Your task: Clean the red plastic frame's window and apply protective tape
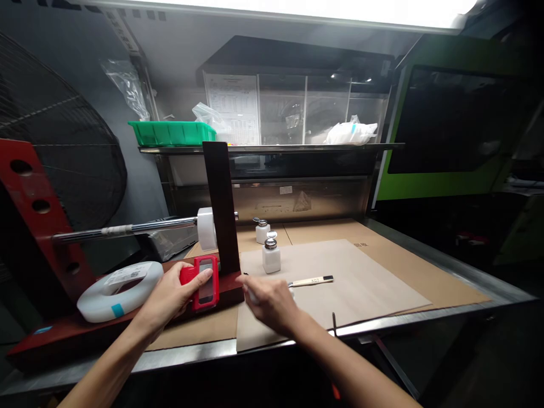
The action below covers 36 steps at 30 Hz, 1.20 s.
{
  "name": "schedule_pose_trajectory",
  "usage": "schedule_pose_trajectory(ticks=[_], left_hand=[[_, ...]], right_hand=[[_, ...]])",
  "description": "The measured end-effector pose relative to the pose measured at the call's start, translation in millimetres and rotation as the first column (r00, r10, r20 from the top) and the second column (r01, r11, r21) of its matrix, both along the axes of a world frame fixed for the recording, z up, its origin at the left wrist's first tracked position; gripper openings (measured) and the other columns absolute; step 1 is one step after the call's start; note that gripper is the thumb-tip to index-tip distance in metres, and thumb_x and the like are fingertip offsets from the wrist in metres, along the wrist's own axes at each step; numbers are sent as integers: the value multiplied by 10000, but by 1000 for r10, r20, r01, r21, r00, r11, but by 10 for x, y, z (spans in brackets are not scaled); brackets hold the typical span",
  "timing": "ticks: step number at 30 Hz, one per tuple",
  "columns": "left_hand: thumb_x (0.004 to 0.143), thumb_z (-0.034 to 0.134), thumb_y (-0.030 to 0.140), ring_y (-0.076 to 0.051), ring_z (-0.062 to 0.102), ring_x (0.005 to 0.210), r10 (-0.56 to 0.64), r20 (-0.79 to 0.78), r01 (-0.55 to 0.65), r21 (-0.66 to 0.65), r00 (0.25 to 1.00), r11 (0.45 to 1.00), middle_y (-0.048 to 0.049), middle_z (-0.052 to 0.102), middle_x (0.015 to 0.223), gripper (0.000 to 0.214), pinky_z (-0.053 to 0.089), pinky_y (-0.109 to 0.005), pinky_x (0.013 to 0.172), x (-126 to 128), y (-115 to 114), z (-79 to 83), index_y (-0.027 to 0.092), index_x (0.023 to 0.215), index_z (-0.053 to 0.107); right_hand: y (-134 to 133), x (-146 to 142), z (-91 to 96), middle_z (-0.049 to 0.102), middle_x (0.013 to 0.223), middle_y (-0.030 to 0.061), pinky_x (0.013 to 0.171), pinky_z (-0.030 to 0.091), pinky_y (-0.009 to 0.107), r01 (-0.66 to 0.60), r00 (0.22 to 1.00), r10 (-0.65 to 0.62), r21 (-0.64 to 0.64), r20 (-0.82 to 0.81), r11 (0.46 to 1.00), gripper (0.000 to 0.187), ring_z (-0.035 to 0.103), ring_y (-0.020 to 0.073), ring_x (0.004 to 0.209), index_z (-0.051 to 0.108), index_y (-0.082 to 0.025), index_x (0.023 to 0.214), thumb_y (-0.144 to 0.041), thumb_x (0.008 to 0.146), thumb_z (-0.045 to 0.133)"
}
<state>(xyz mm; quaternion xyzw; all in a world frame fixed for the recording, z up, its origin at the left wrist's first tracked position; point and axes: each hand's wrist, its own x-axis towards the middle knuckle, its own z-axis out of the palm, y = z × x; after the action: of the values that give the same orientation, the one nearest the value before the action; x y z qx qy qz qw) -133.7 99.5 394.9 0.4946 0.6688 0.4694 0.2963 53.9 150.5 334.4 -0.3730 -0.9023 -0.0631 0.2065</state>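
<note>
My left hand [170,294] is closed around a small red device with a grey window [204,283], holding it just in front of the dark red stand's base [232,294]. My right hand [272,303] is beside it on the brown paper sheet [361,283], fingers pinched toward the device. What they hold, if anything, is too small to make out. A thin tool with a pale labelled handle [312,281] lies on the paper just beyond my right hand.
Two small white bottles with metal tops [271,254] [262,230] stand behind. A white reel [121,289] lies on the red base, under a metal rod with a white roller [207,228]. A green tray [172,133] sits on the shelf. A fan [63,158] is left.
</note>
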Motion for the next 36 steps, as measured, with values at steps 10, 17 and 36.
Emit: schedule_pose_trajectory(ticks=[10, 17, 36], left_hand=[[618, 686, 600, -100, 467, 424, 59, -33, -60, -24, 998, 998, 20, 602, 603, 511, 290, -176, 366, 5, -5, 25, 205, 892, 513], [600, 665, 629, -96, 385, 383, 58, -24, -58, 9, 998, 998, 49, 506, 502, 506, 231, -191, 372, 11, -28, 20, 205, 834, 519], [653, 581, 651, -100, 297, 408, 96, 39, -97, 39, 995, 994, 84, 336, 445, 444, 187, -194, 391, -105, 111, -106, 220, 683, 477]], right_hand=[[781, 840, 175, 637, 955, 51, 739, 525, 337, 353, 864, -210, -251, 458, 902, 216, 620, 156, 832, 613, -121, 973, -314, 880, 580], [776, 1054, 116, 643, 834, 50, 678, 466, 297, 218, 902, -114, -213, 416, 952, 158, 597, 156, 748, 617, -125, 934, -255, 859, 571], [386, 13, 975, 673, 843, 44, 498, 236, 249, -314, 921, 202, 329, 333, 891, 291, 607, 155, 632, 547, -182, 961, -338, 985, 302]])
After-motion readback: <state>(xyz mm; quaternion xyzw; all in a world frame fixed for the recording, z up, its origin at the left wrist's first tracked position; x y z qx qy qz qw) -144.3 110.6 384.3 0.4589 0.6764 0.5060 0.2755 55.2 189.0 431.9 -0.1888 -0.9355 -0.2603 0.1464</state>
